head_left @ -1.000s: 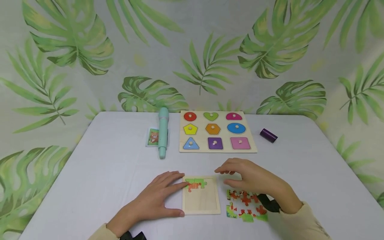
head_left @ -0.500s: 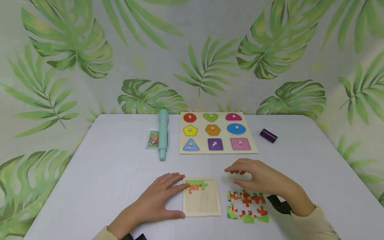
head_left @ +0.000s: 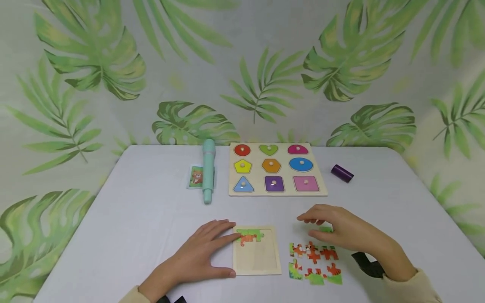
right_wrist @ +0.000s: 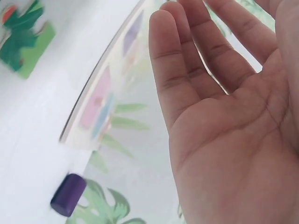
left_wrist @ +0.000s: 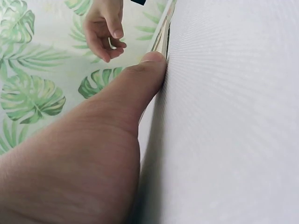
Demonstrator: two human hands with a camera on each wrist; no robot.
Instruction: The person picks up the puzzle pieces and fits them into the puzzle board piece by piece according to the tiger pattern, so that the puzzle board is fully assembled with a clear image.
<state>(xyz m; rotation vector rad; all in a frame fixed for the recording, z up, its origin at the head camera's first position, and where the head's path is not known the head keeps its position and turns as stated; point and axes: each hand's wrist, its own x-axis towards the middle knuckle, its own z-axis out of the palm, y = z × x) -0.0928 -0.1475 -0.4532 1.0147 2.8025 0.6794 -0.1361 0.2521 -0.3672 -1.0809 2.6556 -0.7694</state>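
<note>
My left hand (head_left: 197, 252) lies along the left side of a square wooden puzzle tray (head_left: 257, 261). Its index fingertip touches a joined strip of green and orange jigsaw pieces (head_left: 249, 235) in the tray's top left corner, while the thumb is at the lower left edge. To the right, loose jigsaw pieces (head_left: 313, 252) with orange animal parts and green ground lie in rows. My right hand (head_left: 329, 225) hovers above them, fingers loosely bent and nothing in its grasp. Beneath it shows a green jigsaw piece (right_wrist: 28, 44), partly hidden by the hand in the head view.
Behind the tray lies a wooden shape board (head_left: 278, 168) with coloured knobbed shapes. A mint-green tube (head_left: 208, 172) rests across a small bear picture card (head_left: 195, 176) on the left. A purple cylinder (head_left: 342, 173) sits at the right, and a leaf-print cloth hangs behind.
My right hand has moved right, away from the tray and over the loose pieces; a green piece now shows beneath it. The left hand stays at the tray.
</note>
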